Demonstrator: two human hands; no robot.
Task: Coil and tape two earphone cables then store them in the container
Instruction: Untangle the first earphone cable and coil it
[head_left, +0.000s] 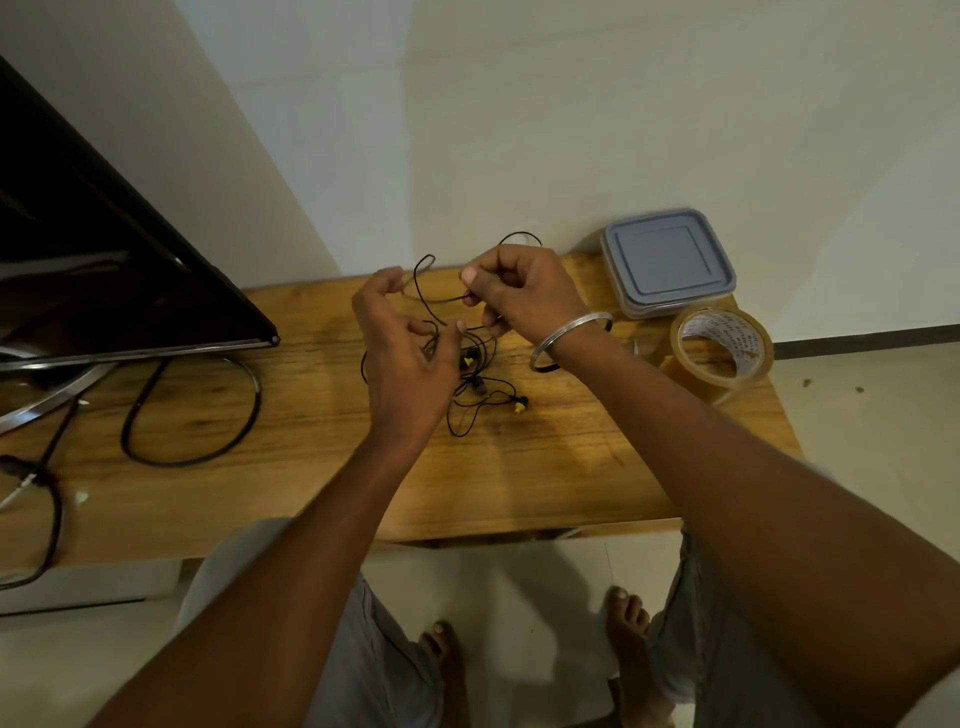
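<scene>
My right hand pinches one black earphone cable in its fingers. The loop runs left-right to my half-curled left hand, whose hold is unclear. One lidded container and one tape roll sit on the bench.

Hands: two, left hand and right hand
Earphone cables: one black tangle, count unclear
Yellow earbud tips: two
Container: one
Tape roll: one
Bangle: one
Screen: one

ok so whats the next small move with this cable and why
Probably draw one more loop of the black earphone cable with the left hand into the right hand's pinch. Only a couple of loops are up and most of it lies tangled on the wooden table, so the tape roll can wait.
</scene>
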